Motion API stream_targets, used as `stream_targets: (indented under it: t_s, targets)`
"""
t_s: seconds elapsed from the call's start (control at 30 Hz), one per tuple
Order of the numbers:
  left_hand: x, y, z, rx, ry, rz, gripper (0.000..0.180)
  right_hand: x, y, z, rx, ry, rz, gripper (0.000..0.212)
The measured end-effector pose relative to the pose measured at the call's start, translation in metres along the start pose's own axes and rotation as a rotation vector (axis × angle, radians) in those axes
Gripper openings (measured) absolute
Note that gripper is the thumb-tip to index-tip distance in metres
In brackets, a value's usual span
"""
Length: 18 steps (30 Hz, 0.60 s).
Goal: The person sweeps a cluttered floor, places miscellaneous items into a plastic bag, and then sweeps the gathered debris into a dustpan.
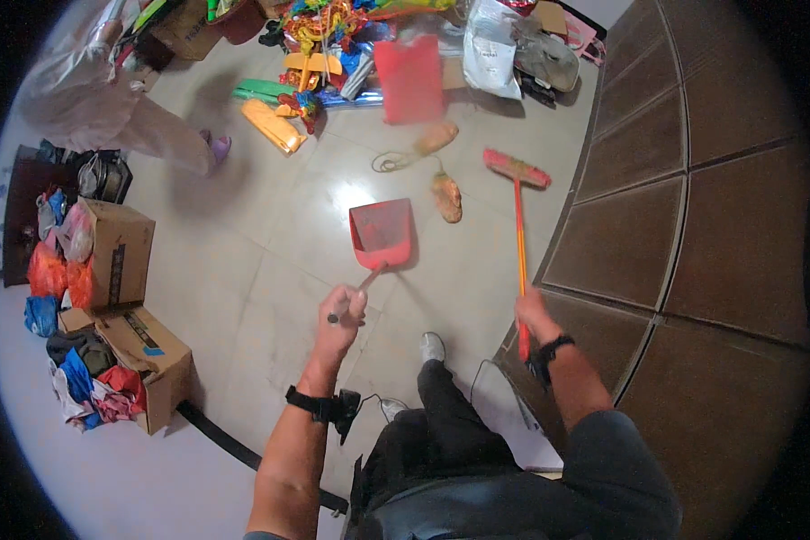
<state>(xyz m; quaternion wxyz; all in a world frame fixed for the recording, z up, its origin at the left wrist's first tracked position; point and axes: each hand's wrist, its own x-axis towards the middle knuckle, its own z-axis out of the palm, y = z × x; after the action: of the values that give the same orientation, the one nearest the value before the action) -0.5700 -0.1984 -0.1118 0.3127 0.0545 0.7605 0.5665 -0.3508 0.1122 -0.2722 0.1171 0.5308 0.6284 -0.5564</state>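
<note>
My left hand (343,315) is closed around the thin handle of a red long-handled dustpan (382,231). The dustpan's scoop is at the floor in front of me, its wide edge facing away. My right hand (535,312) grips the orange-red stick of a broom (517,168). Its pink bristle head is farther out, right of the dustpan, close to the brown panels. Between the dustpan and the broom head lies an orange-brown oval thing (446,197). A thin cord runs from it toward a second, blurred oval thing (436,137).
Brown panels (616,225) line the right side. At the far side lie a red flat thing (409,79), a yellow packet (273,126) and a white bag (492,58). Cardboard boxes (157,360) with bags and cloth stand left. Another person (144,126) is at upper left.
</note>
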Motion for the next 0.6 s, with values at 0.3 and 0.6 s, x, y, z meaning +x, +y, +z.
stream_targets:
  t_s: [0.3, 0.6]
  targets:
    - [-0.098, -0.007, -0.062, -0.11, 0.167, 0.073, 0.029, -0.169, 0.062, -0.041, -0.157, -0.25, -0.034, 0.025]
    - [-0.236, -0.009, -0.103, -0.186, 0.203, -0.058, 0.026, -0.128, -0.019, -0.005, -0.068, 0.019, 0.007, 0.014]
